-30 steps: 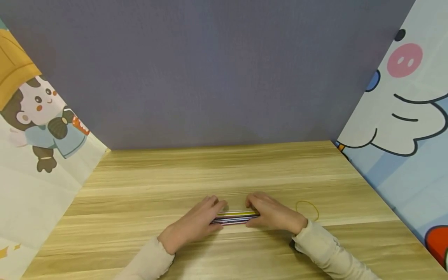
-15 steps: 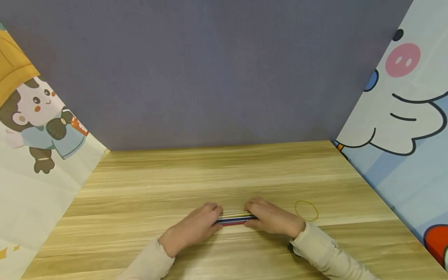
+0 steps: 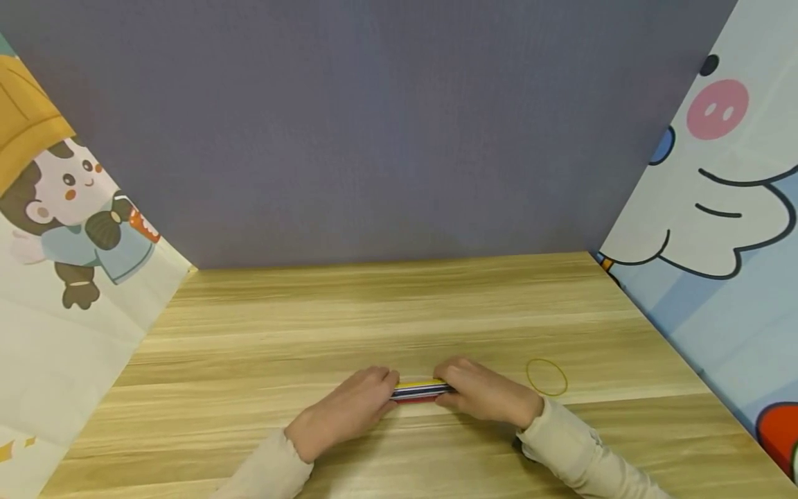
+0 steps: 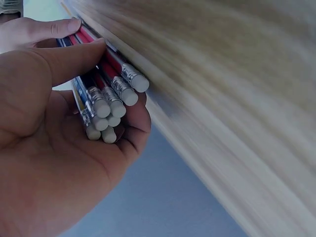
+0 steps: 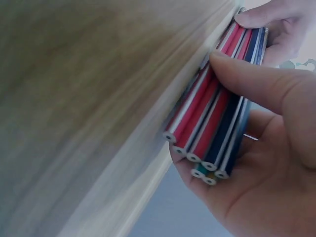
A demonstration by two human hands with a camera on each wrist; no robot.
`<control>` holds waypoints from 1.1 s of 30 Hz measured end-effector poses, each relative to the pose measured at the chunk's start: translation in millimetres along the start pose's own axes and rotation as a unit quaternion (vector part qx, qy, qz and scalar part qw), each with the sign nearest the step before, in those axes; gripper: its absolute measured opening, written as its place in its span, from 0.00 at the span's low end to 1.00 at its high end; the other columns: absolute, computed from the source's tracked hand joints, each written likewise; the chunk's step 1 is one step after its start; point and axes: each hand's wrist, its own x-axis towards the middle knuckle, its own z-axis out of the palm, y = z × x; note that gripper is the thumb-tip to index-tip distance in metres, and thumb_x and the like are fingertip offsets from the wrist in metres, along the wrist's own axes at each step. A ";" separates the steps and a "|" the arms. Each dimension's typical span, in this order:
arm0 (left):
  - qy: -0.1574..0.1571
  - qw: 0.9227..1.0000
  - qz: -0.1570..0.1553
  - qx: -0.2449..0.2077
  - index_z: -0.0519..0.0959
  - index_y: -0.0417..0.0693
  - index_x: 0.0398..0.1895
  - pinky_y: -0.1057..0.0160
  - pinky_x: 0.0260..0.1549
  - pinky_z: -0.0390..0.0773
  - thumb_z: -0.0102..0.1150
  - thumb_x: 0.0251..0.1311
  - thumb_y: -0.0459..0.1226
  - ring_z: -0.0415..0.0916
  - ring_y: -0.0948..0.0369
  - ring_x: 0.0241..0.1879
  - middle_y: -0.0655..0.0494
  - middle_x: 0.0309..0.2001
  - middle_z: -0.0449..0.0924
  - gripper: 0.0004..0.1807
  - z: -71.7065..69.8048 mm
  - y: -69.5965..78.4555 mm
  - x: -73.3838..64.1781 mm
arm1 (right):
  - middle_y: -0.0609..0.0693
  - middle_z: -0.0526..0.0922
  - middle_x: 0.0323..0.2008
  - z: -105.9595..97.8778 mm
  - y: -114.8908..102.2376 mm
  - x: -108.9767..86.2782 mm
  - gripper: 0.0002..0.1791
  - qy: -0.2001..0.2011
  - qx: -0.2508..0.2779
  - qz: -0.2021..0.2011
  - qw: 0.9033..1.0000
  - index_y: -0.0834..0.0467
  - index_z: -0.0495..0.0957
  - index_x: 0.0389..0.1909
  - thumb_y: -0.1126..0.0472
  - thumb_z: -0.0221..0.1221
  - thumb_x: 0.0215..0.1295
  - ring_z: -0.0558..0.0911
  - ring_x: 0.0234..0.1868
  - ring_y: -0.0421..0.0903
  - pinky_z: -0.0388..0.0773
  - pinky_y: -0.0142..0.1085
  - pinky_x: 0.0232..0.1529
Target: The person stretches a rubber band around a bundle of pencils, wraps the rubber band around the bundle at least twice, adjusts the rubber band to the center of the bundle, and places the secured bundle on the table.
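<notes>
Between my two hands lies a bundle of pencils (image 3: 419, 391), striped red, dark blue and yellow with white. My left hand (image 3: 352, 407) grips the end with the white erasers and metal ferrules (image 4: 112, 101), its thumb over the red pencils and its fingers curled beneath. At the other end, my right hand (image 3: 483, 390) holds the flat, unsharpened tips (image 5: 197, 160), thumb across the top and fingers wrapped below. The eraser ends stand unevenly, some sticking out farther. A thin yellow rubber band (image 3: 546, 376) rests on the table just beyond my right wrist.
The wood-grain table (image 3: 312, 312) ends at a grey panel (image 3: 386, 138) at the back. Cartoon-printed walls stand at the left (image 3: 37, 360) and right (image 3: 686, 229) sides.
Both hands have drawn in and closed more tightly round the pencils, and the bundle looks more compact. The bundle has turned slightly in the grip. The rubber band stays put.
</notes>
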 end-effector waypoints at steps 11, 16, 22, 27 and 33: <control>-0.029 0.998 0.011 -0.056 0.74 0.45 0.42 0.73 0.28 0.76 0.57 0.71 0.36 0.69 0.69 0.30 0.61 0.34 0.74 0.04 -15.3 4.7 -4.1 | 0.35 0.78 0.31 -17.2 -2.3 0.2 0.07 -0.016 0.039 -0.018 0.999 0.48 0.78 0.30 0.61 0.68 0.63 0.73 0.29 0.32 0.74 0.27 0.30; -0.054 0.991 0.013 -0.123 0.71 0.48 0.43 0.75 0.24 0.74 0.54 0.73 0.35 0.68 0.71 0.24 0.63 0.31 0.75 0.03 -19.2 11.2 -4.8 | 0.34 0.76 0.28 -28.3 -10.9 -1.9 0.06 -0.041 0.048 -0.019 0.998 0.49 0.80 0.30 0.60 0.66 0.65 0.70 0.26 0.31 0.71 0.26 0.27; -0.069 0.984 0.032 -0.163 0.69 0.50 0.47 0.77 0.18 0.70 0.55 0.72 0.37 0.63 0.74 0.19 0.67 0.27 0.72 0.06 -16.4 21.6 -5.1 | 0.35 0.76 0.27 -32.7 -25.0 -4.5 0.05 -0.053 0.040 -0.032 0.997 0.50 0.80 0.30 0.61 0.66 0.64 0.70 0.26 0.32 0.72 0.25 0.28; -0.093 0.960 0.053 -0.260 0.69 0.52 0.44 0.74 0.16 0.75 0.52 0.74 0.40 0.66 0.75 0.18 0.66 0.26 0.72 0.04 -12.8 24.3 -4.8 | 0.36 0.77 0.27 -32.5 -33.5 -6.0 0.05 -0.048 0.052 -0.028 0.997 0.49 0.82 0.30 0.60 0.68 0.62 0.71 0.26 0.30 0.73 0.24 0.27; -0.141 0.881 0.037 -0.449 0.70 0.46 0.47 0.68 0.02 0.70 0.46 0.78 0.41 0.65 0.73 0.08 0.62 0.19 0.70 0.08 -10.8 21.8 -3.0 | 0.39 0.81 0.40 -46.8 -34.3 -11.2 0.13 0.017 0.068 0.010 0.997 0.48 0.82 0.45 0.54 0.70 0.61 0.77 0.37 0.35 0.80 0.30 0.36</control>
